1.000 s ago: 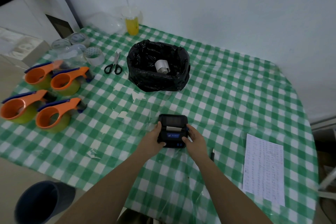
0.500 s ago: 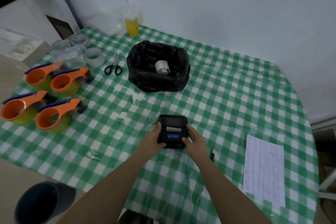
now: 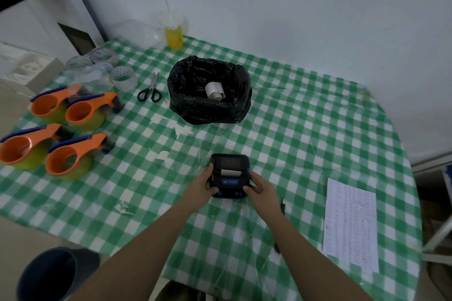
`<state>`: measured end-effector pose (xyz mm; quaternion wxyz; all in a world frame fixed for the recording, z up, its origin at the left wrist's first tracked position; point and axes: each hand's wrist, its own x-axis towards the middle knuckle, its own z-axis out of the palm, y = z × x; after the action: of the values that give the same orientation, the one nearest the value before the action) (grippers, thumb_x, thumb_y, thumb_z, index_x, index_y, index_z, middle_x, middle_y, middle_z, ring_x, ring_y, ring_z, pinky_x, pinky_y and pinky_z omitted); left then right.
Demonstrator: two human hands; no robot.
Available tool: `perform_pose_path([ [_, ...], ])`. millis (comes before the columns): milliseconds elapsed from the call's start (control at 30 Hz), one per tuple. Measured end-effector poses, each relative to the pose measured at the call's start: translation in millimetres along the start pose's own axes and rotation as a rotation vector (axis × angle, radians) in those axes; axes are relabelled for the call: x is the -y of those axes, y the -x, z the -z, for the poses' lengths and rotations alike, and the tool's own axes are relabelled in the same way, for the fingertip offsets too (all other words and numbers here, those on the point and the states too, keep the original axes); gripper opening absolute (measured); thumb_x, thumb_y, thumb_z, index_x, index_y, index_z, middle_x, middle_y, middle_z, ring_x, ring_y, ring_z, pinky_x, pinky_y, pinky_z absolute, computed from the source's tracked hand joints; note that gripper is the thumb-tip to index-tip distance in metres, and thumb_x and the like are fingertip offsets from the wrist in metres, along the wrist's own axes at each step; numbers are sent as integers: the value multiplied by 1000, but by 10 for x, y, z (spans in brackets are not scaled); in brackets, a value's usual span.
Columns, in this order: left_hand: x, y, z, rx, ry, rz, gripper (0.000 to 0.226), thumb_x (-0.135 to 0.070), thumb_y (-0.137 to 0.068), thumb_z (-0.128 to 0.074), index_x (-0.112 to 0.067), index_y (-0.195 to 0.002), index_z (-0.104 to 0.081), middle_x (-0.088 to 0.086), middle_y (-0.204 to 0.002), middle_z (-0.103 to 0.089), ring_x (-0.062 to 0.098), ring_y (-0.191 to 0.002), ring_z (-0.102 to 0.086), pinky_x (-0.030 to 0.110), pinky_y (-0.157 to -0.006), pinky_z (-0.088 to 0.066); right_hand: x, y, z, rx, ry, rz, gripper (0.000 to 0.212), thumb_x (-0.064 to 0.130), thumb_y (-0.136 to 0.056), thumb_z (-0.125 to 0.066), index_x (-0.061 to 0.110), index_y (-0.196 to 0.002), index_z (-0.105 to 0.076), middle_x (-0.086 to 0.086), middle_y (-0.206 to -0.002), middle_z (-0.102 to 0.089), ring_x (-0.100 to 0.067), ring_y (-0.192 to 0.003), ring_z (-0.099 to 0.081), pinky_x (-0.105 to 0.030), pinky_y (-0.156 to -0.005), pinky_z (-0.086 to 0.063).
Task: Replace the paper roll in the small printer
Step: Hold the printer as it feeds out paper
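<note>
A small black printer (image 3: pixel 230 165) rests on the green checked tablecloth (image 3: pixel 305 134) near the middle front. A strip of white paper (image 3: pixel 230 173) shows at its slot, above a blue label. My left hand (image 3: pixel 204 184) grips the printer's left side and my right hand (image 3: pixel 260 187) grips its right side, thumb on the front corner. Farther back stands a bin lined with a black bag (image 3: pixel 195 107), and a white paper roll (image 3: pixel 214 90) lies inside it.
Several orange tape dispensers (image 3: pixel 73 154) sit at the left, with clear tape rolls (image 3: pixel 123 77) and black scissors (image 3: pixel 150 91) behind them. A yellow drink cup (image 3: pixel 174 35) stands at the back. A printed sheet (image 3: pixel 351 223) lies at the right, a dark pen (image 3: pixel 283 205) beside my right wrist.
</note>
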<state>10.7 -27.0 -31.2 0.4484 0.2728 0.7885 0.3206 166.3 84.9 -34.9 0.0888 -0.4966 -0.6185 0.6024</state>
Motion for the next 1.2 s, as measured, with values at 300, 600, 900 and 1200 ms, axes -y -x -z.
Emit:
perform_pose_path([
  [300,-24,9,-19,-19,39,18,78,-3,-88,-56,-22,-148,-9,9,-148,-41,24,-134,-42,36,-110,-37,-79,122,44,27,132,10,46,7,-89,-57,27,-129,-51,-1,-132,-59,-15,-116,-59,-38,-89,-54],
  [600,-52,19,-49,-19,51,21,76,-1,-90,-53,-18,-148,-8,9,-149,-39,24,-134,-41,31,-107,-36,-68,108,52,6,230,6,43,13,-90,-55,32,-129,-52,-2,-125,-64,-4,-74,-61,-17,-52,-47],
  [900,-63,43,-59,-23,59,10,75,1,-90,-51,-17,-148,-8,9,-150,-37,23,-136,-38,31,-110,-34,-105,100,25,-4,170,8,46,11,-86,-62,31,-127,-53,0,-129,-61,-13,-103,-65,-39,-85,-56],
  [1200,-54,62,-65,-32,69,-4,73,1,-91,-50,-18,-148,-8,9,-151,-35,23,-137,-37,30,-110,-32,-95,100,-16,-41,255,15,46,20,-82,-69,31,-125,-54,-6,-104,-72,-14,-90,-68,-38,-82,-56],
])
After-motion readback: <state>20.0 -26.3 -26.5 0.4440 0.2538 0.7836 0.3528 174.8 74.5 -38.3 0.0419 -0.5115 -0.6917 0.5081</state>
